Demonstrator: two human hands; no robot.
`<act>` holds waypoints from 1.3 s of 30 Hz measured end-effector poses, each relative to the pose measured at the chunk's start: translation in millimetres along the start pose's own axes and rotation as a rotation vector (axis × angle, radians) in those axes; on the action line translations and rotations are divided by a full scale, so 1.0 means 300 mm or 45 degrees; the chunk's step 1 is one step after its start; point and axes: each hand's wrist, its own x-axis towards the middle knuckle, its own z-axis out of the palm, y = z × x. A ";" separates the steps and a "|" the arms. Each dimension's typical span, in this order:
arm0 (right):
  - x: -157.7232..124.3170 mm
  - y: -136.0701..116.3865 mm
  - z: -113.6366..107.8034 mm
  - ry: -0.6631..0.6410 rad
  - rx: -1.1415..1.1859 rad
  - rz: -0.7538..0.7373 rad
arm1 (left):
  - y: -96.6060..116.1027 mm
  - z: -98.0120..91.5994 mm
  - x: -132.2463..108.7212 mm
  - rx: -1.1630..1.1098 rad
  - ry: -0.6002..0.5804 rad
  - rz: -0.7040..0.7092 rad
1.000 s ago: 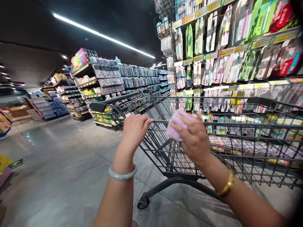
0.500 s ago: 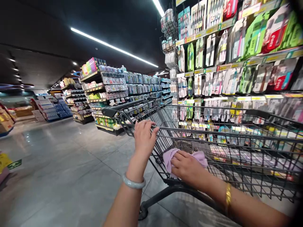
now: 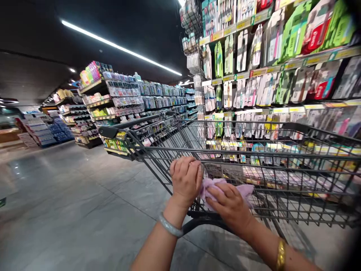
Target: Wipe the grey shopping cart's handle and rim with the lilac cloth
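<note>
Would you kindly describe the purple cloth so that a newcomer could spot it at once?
Find the dark wire shopping cart before the packed shelves. At its near side, the right hand holds the cloth, beside the left hand. Its crumpled, pale purple fabric sets it apart from both hands and the dark cart.

Site: shop, supermarket type. Evidence: shopping cart (image 3: 248, 153); tall rack (image 3: 262, 17) at right, hung with packaged toothbrushes (image 3: 241, 51), price labels (image 3: 313, 60) along its shelves' front edges; stocked aisle racks (image 3: 98, 102) at left; ceiling strip light (image 3: 121, 48); broad, shiny grey floor (image 3: 70, 207).
</note>
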 end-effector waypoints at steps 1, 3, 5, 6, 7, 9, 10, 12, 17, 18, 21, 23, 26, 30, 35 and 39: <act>-0.012 -0.007 0.001 -0.042 0.002 0.019 | 0.005 0.011 -0.013 0.022 -0.001 0.019; -0.016 -0.016 -0.012 -0.155 0.023 0.079 | 0.010 0.033 -0.032 0.049 -0.016 0.044; -0.005 -0.020 -0.033 -0.301 0.041 0.140 | 0.006 0.055 -0.046 0.056 -0.025 0.061; 0.002 -0.021 -0.044 -0.354 0.040 0.162 | 0.001 0.066 -0.050 0.062 -0.025 0.070; 0.008 -0.021 -0.056 -0.397 0.040 0.174 | -0.006 0.075 -0.054 0.073 -0.022 0.084; 0.018 -0.014 -0.085 -0.461 0.074 0.175 | -0.020 0.092 -0.061 0.106 -0.032 0.119; 0.021 -0.003 -0.105 -0.454 0.106 0.190 | -0.026 0.099 -0.065 0.122 -0.042 0.128; 0.024 0.038 -0.159 -0.363 0.142 0.253 | -0.032 0.114 -0.072 0.137 -0.065 0.106; -0.010 0.192 -0.270 0.148 -0.200 0.387 | -0.008 0.146 -0.083 0.092 -0.035 0.034; -0.026 0.208 -0.267 0.144 -0.240 0.388 | 0.001 0.149 -0.081 0.074 0.008 0.031; -0.081 0.195 -0.208 -0.089 -0.221 0.334 | 0.035 0.143 -0.069 -0.008 0.222 0.030; -0.105 0.157 -0.163 -0.220 -0.167 0.304 | 0.067 0.130 -0.059 -0.062 0.332 0.107; -0.108 0.124 -0.154 -0.291 0.000 0.285 | 0.133 0.117 -0.049 -0.232 0.309 0.284; -0.092 0.205 -0.253 0.019 0.090 0.303 | 0.221 0.145 -0.051 -0.411 -0.042 0.386; -0.151 0.383 -0.328 0.388 -0.382 0.446 | 0.272 0.206 -0.068 -0.053 -0.683 0.424; -0.212 0.417 -0.291 0.356 -0.532 0.509 | 0.275 0.234 -0.079 0.036 -0.784 0.417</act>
